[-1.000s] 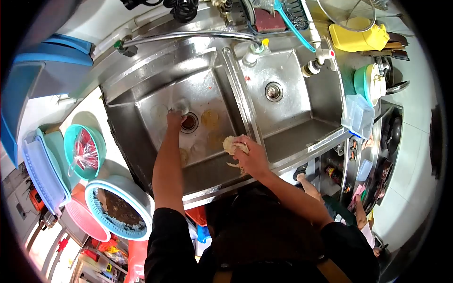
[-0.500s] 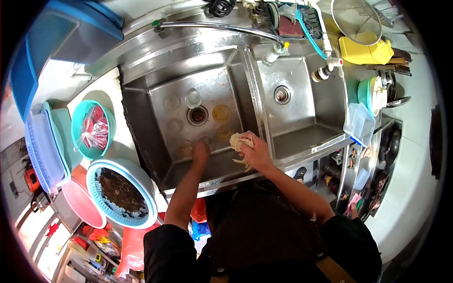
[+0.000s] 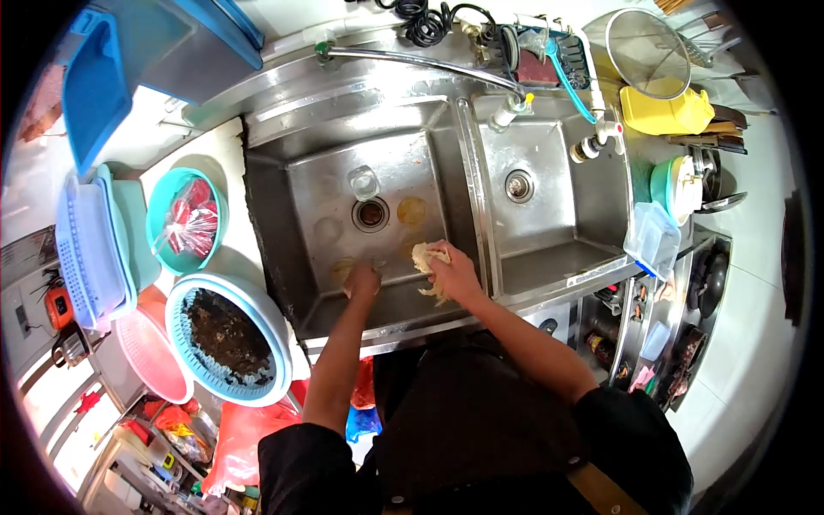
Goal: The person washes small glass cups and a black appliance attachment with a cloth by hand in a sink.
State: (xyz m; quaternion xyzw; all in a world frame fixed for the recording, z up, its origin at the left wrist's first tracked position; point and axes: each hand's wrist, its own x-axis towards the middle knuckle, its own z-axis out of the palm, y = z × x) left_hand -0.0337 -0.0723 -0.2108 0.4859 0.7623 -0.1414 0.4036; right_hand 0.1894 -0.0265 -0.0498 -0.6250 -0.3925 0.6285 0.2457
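Observation:
My right hand (image 3: 457,276) is closed round a crumpled, pale tan cloth-like piece (image 3: 429,255) above the front of the large left sink basin (image 3: 399,159). My left hand (image 3: 364,280) is low in the same basin, its fingers curled down beside a round yellowish disc (image 3: 342,269); what its fingers hold, if anything, is hidden. A clear cup-like dish (image 3: 364,182) stands behind the drain (image 3: 371,215). Another yellowish round dish (image 3: 411,210) lies right of the drain, and a faint clear one (image 3: 328,229) lies to its left.
A blue basket of dark, wet material (image 3: 227,335) and a turquoise bowl with a bagged red item (image 3: 190,225) stand left of the sink. A faucet pipe (image 3: 421,62) crosses the back. The smaller basin (image 3: 532,197) and a clear plastic box (image 3: 654,239) are on the right.
The camera view has shifted slightly, so the sink appears farther right. Both hands keep nearly the same places, the right one still gripping the pale piece.

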